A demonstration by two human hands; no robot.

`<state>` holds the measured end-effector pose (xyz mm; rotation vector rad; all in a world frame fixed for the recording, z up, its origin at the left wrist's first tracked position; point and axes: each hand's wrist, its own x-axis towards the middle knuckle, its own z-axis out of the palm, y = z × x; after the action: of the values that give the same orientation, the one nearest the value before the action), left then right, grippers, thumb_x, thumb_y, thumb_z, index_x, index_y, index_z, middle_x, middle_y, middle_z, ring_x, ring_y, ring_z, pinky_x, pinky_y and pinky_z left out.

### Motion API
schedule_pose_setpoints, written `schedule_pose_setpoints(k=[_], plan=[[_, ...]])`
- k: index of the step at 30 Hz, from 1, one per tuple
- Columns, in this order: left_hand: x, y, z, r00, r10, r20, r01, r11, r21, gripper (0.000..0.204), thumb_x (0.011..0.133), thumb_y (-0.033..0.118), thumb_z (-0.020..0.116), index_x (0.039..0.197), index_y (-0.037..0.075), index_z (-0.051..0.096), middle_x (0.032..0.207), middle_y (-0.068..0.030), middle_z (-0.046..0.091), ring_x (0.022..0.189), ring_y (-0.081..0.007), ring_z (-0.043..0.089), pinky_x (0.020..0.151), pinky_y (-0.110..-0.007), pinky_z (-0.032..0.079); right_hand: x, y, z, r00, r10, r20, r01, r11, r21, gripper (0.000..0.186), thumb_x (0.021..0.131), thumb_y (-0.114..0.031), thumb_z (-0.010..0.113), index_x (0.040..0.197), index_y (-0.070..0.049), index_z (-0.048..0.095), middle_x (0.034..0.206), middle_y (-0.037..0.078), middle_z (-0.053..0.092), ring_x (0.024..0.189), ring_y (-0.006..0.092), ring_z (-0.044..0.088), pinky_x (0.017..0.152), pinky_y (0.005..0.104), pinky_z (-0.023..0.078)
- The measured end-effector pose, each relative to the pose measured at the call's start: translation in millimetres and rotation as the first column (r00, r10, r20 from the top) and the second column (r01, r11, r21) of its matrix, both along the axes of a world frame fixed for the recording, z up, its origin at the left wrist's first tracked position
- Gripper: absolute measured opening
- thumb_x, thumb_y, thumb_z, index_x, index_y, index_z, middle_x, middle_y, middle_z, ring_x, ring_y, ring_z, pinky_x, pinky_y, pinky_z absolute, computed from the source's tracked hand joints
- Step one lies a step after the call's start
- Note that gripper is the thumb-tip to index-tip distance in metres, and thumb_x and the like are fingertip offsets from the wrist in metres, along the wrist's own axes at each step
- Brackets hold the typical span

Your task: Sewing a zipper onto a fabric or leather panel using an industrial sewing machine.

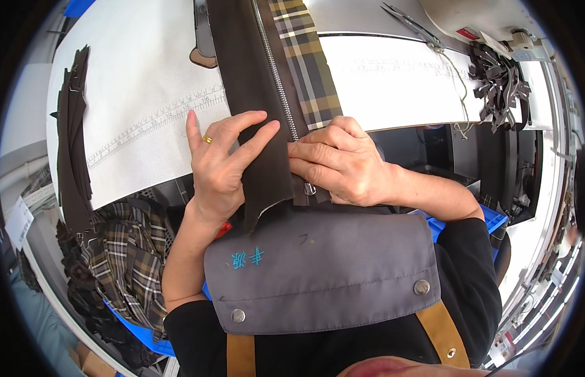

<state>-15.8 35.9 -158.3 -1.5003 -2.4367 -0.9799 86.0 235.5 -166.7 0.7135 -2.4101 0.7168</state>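
Observation:
A dark brown fabric strip [242, 69] runs from the far edge toward my chest. Along its right side lies a silver-toothed metal zipper [275, 66], with yellow, grey and black plaid fabric [314, 81] beyond. My left hand [218, 166], wearing a gold ring, has its fingers spread, two stretched across the brown fabric; its thumb is hidden. My right hand [342, 162] is closed, pinching the zipper's near part, its fingertips covering the teeth there. Just below those fingers shows the metal zipper slider [310, 189]. The strip's near end hangs loose with a ragged corner.
The white worktop [135, 94] has ruler markings. Dark strips [73, 138] drape over its left side; plaid cloth [132, 251] fills a blue bin below. Tweezers [412, 25] and a bundle of dark pieces [500, 85] lie far right, near a pale machine body [487, 19].

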Motion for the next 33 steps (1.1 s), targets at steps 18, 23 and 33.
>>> schedule_pose_setpoints(k=[18,23,33], plan=[[-9.2,-1.8,4.3,0.994,-0.065,-0.086,0.058,0.995,-0.081,0.033,0.082,0.0,0.055,0.11,0.01,0.069,0.117,0.0,0.066,0.1,-0.0153,0.064,0.114,-0.056,0.012,-24.3,28.9,15.0,0.981,-0.047,0.186,0.013,0.984,0.18,0.05,0.074,-0.021,0.075,0.122,-0.014,0.064,0.124,0.007,0.056,0.107,0.0251,0.054,0.087,0.0382,0.046],[-42.1,2.7,20.7,0.992,-0.125,0.001,0.123,0.982,-0.142,0.027,0.083,0.005,0.058,0.108,0.009,0.069,0.116,-0.0007,0.067,0.101,-0.0188,0.064,0.111,-0.058,0.019,-24.4,29.3,13.2,0.992,0.01,0.125,-0.03,0.987,0.158,0.044,0.071,-0.022,0.076,0.113,-0.012,0.07,0.113,0.004,0.061,0.1,0.0217,0.056,0.083,0.036,0.047],[-135.5,58.7,-0.6,0.977,0.084,-0.196,-0.11,0.986,-0.127,0.036,0.086,0.038,0.066,0.115,0.017,0.069,0.121,0.0016,0.065,0.107,-0.0218,0.059,0.107,-0.063,0.021,-26.3,28.2,17.3,0.987,0.018,0.161,-0.043,0.988,0.15,0.041,0.071,-0.021,0.077,0.11,-0.011,0.07,0.105,0.003,0.06,0.098,0.0201,0.057,0.082,0.0351,0.046]])
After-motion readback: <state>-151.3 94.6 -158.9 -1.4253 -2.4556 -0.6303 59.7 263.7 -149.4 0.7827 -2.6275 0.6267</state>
